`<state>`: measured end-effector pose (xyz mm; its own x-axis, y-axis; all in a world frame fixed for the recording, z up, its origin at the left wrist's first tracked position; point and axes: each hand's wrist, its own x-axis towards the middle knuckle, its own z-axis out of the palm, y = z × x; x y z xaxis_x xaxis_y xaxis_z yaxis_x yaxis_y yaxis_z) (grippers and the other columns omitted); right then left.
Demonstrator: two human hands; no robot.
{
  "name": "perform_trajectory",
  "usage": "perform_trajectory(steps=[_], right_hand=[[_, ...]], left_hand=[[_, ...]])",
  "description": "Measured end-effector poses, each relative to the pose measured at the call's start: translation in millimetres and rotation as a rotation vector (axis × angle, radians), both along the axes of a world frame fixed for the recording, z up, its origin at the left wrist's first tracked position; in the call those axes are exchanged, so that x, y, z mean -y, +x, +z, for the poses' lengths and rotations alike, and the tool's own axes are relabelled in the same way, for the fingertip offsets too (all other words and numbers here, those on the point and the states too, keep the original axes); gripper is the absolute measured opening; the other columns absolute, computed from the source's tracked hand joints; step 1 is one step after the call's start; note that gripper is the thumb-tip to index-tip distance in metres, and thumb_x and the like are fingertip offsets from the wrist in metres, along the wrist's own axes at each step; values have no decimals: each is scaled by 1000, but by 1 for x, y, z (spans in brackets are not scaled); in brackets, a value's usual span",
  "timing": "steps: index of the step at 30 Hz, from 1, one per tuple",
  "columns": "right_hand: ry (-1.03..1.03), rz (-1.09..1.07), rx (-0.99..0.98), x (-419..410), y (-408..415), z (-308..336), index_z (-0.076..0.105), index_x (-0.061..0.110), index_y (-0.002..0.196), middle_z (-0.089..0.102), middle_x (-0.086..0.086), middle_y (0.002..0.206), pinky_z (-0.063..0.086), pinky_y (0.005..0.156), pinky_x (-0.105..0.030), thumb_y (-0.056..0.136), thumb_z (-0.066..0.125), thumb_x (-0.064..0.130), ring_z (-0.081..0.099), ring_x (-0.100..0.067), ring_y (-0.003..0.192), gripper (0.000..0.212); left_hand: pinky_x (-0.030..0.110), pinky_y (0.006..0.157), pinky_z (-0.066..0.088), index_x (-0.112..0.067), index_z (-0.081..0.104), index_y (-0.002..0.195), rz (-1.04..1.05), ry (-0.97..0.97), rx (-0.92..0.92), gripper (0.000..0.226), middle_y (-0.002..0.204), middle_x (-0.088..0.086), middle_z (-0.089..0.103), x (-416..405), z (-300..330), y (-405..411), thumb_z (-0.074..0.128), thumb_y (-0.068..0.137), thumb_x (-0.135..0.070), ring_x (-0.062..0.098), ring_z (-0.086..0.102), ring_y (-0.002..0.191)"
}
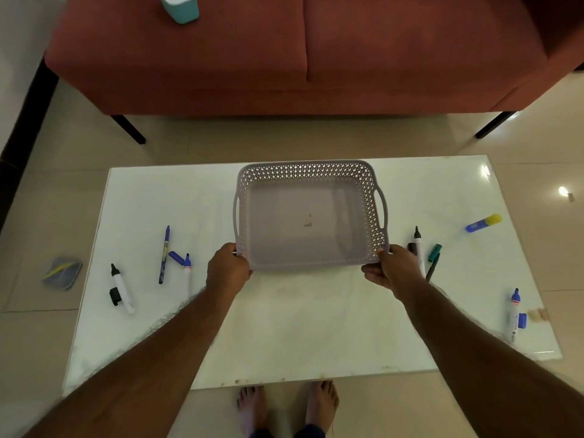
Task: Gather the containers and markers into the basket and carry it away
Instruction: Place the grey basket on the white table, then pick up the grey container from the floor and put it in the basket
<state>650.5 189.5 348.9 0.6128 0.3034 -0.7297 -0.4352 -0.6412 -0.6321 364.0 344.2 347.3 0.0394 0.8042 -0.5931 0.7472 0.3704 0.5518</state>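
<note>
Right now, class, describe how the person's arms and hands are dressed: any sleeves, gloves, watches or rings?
Both forearms are bare, with no sleeves showing. The left hand and right hand wear no gloves, and no watch, bracelet or ring is visible.

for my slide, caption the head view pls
Both hands hold an empty basket above a white table strewn with markers.

Both hands, left hand (228, 267) and right hand (392, 267), grip the grey basket (308, 172) (empty) above the white table (284, 327).
</note>
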Motion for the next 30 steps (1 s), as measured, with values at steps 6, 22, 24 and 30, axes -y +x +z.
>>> perform_trajectory(steps=[6,22,24,30], right_hand=[[-11,-51,-62,14,-4,2,62,6,100,72,-21,87,60,57,-35,92,67,39,76,-26,71,34],[-53,793,-154,57,-203,124,68,19,91,74,-4,86,56,59,-33,88,65,36,69,-17,65,17],[-103,1000,-20,55,-215,148,67,20,98,73,-1,94,58,72,-36,88,61,42,71,-21,79,25],[-114,1297,358,28,-241,226,62,20,123,66,-1,122,43,87,-30,91,56,46,60,-21,112,42]], left_hand=[[45,92,56,-9,54,131,39,-10,-14,43,122,12,67,6,6,-2,58,96,-34,30,69,96],[33,98,47,-20,57,127,-235,-191,-233,45,124,3,67,168,125,-148,59,90,-47,20,62,113],[36,101,46,-19,54,132,-237,-222,-271,50,132,5,62,177,149,-162,58,90,-47,23,58,119],[31,95,45,-18,56,125,-158,-147,-279,49,129,7,63,162,223,-194,62,88,-49,24,59,116]])
